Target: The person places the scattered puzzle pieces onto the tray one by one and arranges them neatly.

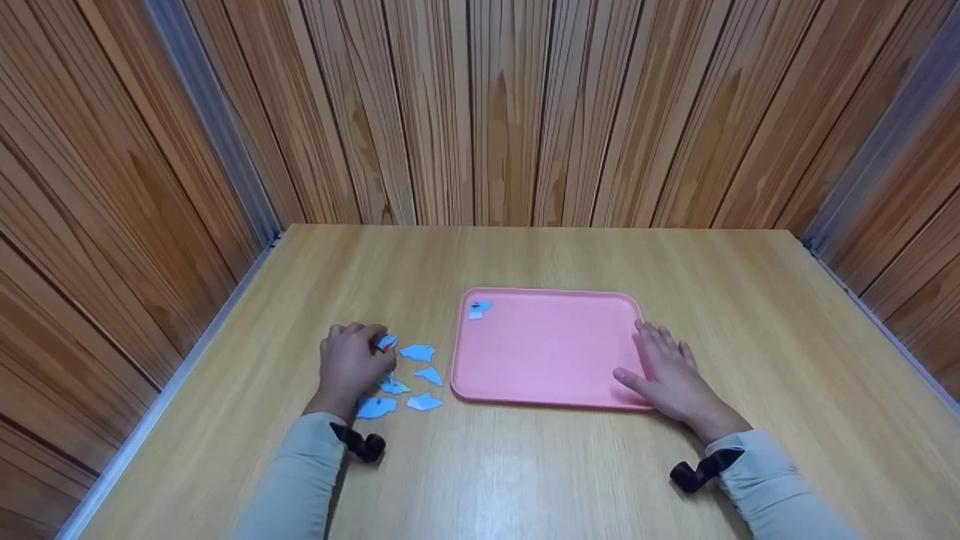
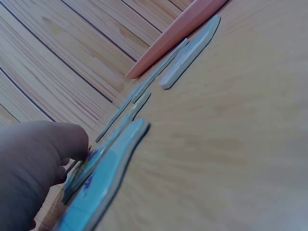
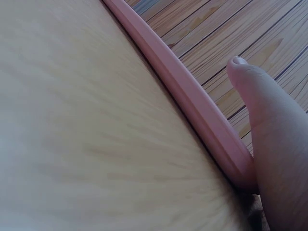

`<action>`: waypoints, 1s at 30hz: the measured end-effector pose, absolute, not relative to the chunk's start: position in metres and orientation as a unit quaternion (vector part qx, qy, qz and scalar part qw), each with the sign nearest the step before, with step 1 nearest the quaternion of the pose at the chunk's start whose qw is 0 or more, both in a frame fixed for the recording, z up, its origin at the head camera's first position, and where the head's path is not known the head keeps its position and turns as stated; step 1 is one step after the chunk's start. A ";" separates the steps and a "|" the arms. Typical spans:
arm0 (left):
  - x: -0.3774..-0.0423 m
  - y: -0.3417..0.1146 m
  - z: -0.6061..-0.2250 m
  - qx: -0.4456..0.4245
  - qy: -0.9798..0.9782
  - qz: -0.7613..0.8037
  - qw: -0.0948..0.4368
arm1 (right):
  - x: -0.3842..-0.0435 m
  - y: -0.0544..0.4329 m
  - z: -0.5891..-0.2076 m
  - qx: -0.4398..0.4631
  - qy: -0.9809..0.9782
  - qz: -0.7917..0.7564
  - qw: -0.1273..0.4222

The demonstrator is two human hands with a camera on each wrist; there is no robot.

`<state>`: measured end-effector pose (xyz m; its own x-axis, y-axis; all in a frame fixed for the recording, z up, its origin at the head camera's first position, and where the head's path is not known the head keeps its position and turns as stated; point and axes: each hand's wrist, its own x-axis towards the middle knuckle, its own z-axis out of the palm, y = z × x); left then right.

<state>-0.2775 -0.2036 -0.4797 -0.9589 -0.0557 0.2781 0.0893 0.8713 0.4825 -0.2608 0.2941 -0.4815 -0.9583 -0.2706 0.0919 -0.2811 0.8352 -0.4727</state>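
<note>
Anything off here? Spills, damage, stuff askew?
Nothing clearly stands out. The pink tray looks flat and intact, with a blue piece in its far left corner. The loose blue pieces left of it have jagged outlines, but these look more like puzzle cuts than breakage. No spill visible.

Pale wood-grain tabletop (image 1: 540, 472) is filling the lower area, glare showing near front. Brown planked back wall (image 1: 506, 112) is standing behind; planked left wall (image 1: 97, 187) and right wall (image 1: 926, 292) are flanking. Grey corner strips (image 1: 214, 112) are running upward; grey edging (image 1: 169, 391) is lining the tabletop's sides.
</note>
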 end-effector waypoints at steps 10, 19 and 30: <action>-0.278 -0.192 -0.483 -0.008 -0.952 -0.260 0.163 | -0.258 0.296 -0.483 0.145 -0.956 0.255 0.016; -0.287 -0.171 -0.478 0.000 -0.946 -0.291 0.144 | -0.259 0.295 -0.483 0.147 -0.956 0.252 0.015; -0.294 -0.143 -0.469 -0.029 -0.945 -0.304 0.116 | -0.260 0.293 -0.481 0.141 -0.957 0.252 0.007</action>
<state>-0.2938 -0.1426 -0.4687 -0.9715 -0.0158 0.2364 0.1248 0.8141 0.5672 -0.2603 0.2932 -0.4806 -0.9601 -0.2667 0.0843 -0.2736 0.8334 -0.4801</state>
